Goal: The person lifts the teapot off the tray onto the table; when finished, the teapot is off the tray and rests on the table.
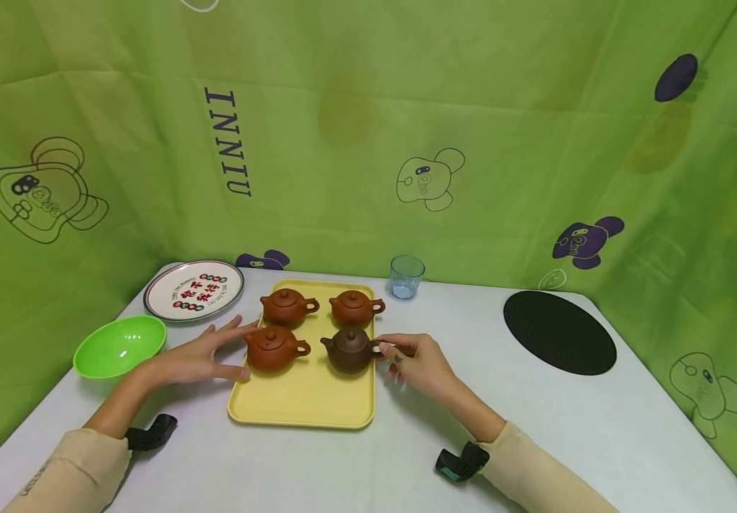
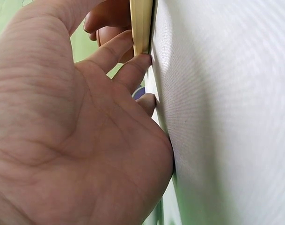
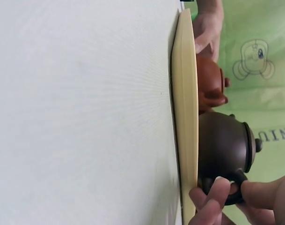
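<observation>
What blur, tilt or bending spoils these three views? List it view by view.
Head view: sharp, evenly lit, backdrop bowed at the edges. Left wrist view: turned sideways, left hand looms close and soft, yellow tray only an edge. Right wrist view: turned sideways, dark teapot fairly sharp, right hand slightly soft.

Left hand (image 1: 198, 354) lies low, palm down, fingers straight and spread. Right hand (image 1: 418, 362) has fingers curled, thumb and forefinger pinching. Both forearms are sleeved and extended forward.

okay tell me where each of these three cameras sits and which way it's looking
Head: worn high, looking down at yellow tray of teapots; both forearms and hands show.
Left wrist: by the table, along left hand's palm to the tray edge.
Right wrist: rolled sideways, at right hand pinching the dark teapot handle.
Shared: tray, in all three.
</observation>
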